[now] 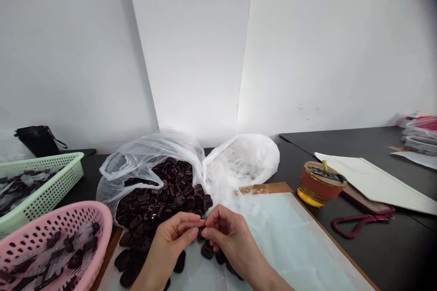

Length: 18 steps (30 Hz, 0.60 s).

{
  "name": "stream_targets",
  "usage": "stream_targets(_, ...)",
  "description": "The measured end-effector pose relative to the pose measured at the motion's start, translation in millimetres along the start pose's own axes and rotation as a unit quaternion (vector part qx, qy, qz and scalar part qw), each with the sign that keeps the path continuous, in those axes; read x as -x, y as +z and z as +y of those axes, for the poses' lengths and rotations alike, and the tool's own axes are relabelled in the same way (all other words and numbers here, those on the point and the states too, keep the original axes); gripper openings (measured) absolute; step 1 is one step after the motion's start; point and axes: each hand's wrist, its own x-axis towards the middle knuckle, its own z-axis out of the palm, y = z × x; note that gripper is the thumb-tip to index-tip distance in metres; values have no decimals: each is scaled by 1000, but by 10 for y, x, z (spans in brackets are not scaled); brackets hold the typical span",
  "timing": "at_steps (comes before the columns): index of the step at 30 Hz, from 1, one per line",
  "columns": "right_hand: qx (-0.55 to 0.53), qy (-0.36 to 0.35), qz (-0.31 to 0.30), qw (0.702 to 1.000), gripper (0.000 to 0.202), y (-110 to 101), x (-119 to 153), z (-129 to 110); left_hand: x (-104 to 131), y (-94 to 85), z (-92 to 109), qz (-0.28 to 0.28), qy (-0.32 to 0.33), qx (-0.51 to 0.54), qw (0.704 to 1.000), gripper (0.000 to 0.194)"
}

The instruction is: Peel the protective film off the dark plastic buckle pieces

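Note:
My left hand (175, 238), with a ring on one finger, and my right hand (227, 232) meet fingertip to fingertip over the pale sheet (283, 236). Both are pinched on a small dark piece (200, 233), mostly hidden by the fingers. Just behind them, glossy dark brown pieces (167, 191) spill from a clear plastic bag (133, 154). More dark pieces lie on the sheet under and beside my hands, one of them (206, 250) below my right fingertips.
At left are a pink basket (102, 218) and a green basket (68, 182) with wrapped dark pieces, and a black cup (37, 141). A white bag (252, 159) lies behind. At right are an amber jar (319, 186), a dark red strap (358, 225) and a white booklet (378, 179).

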Motion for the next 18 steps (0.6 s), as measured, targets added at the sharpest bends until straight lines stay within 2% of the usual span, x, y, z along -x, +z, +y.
stream_targets(4,37,-19,-9,999,12,-4,19,-25,7,9,30,18,20,15,1000,30)
stream_targets(7,126,-104,-18,986,21,-31,39,-57,13,14,48,28,35,36,998,35)
stream_targets(9,189,-169,-36,967,33,-45,45,-51,14,13,42,18,29,56,998,37)
stream_targets(11,233,-202,-45,950,34,-48,44,-22,14,9,31,8,26,61,998,37)
stream_targets(14,283,-228,-28,931,30,-37,43,23,18,-21,32,13,46,22,999,33)
stream_targets(18,319,-241,11,916,27,-12,61,27,17,-109,69,60,81,-51,994,22)
